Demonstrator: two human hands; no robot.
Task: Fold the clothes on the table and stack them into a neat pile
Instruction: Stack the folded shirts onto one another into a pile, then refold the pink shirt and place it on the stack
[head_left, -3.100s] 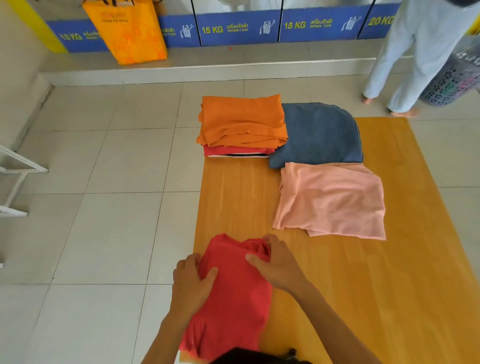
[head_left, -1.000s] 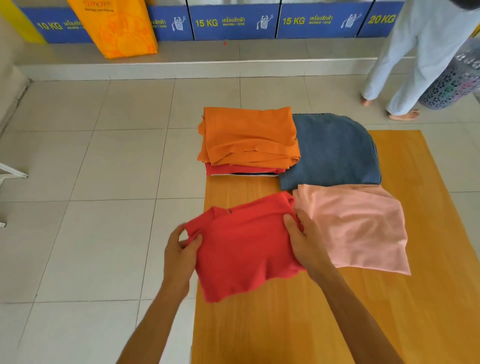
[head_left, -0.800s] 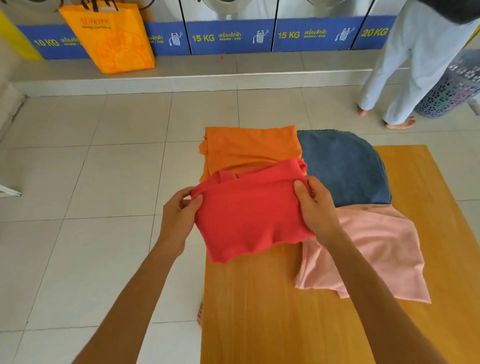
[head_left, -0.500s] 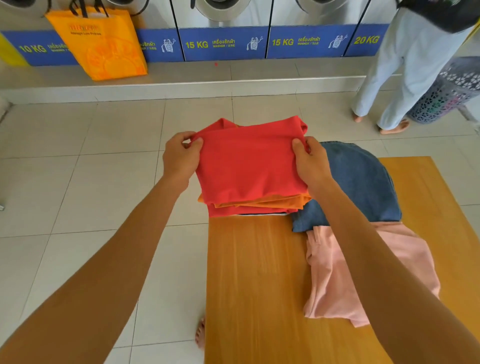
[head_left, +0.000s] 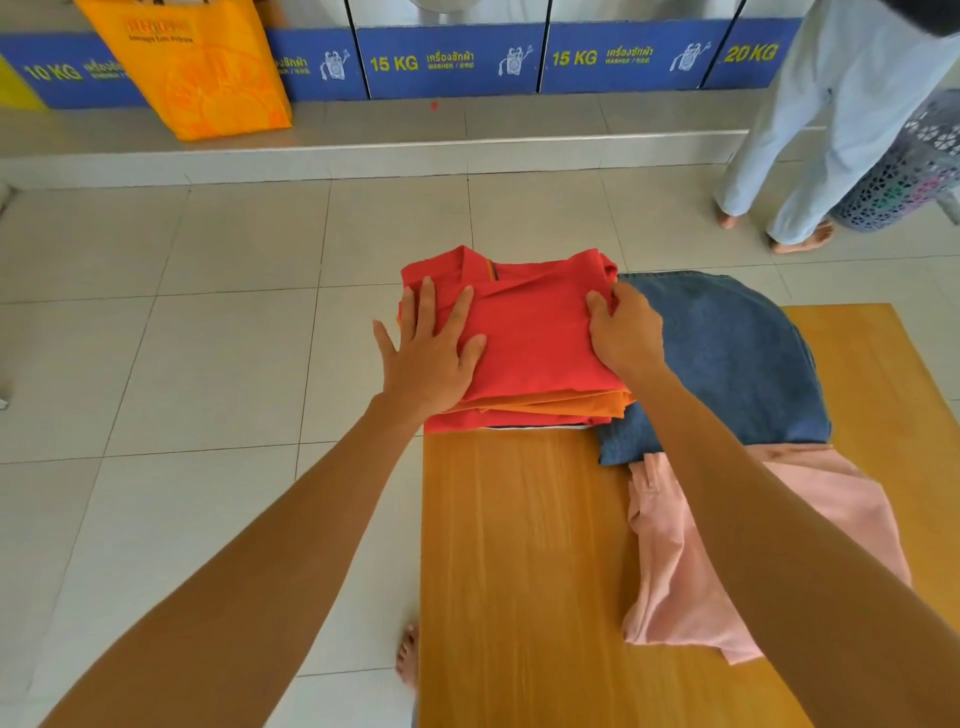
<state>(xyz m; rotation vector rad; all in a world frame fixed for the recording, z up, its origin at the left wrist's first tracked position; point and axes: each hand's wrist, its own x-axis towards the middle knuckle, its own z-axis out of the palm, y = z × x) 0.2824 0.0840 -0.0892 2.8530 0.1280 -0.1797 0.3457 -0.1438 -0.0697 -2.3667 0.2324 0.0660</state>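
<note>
head camera view, looking down: a folded red shirt (head_left: 530, 332) lies on top of a pile (head_left: 524, 410) of folded clothes at the far left corner of a wooden table (head_left: 519, 571). an orange garment (head_left: 576, 405) and another red layer show beneath it. the left hand (head_left: 431, 353) rests flat on the shirt's left side, fingers spread, gripping nothing. the right hand (head_left: 626, 332) has its fingers curled on the shirt's right edge, pinching the fabric. just right of the pile, touching it, lies a blue denim garment (head_left: 727, 364). a loose pink garment (head_left: 675, 561) lies nearer, partly hidden by the right forearm. beyond the table, on a raised ledge, stands an orange bag (head_left: 208, 67). another person's pale trouser legs (head_left: 810, 130) stand at far right beside a perforated laundry basket (head_left: 909, 176).
</note>
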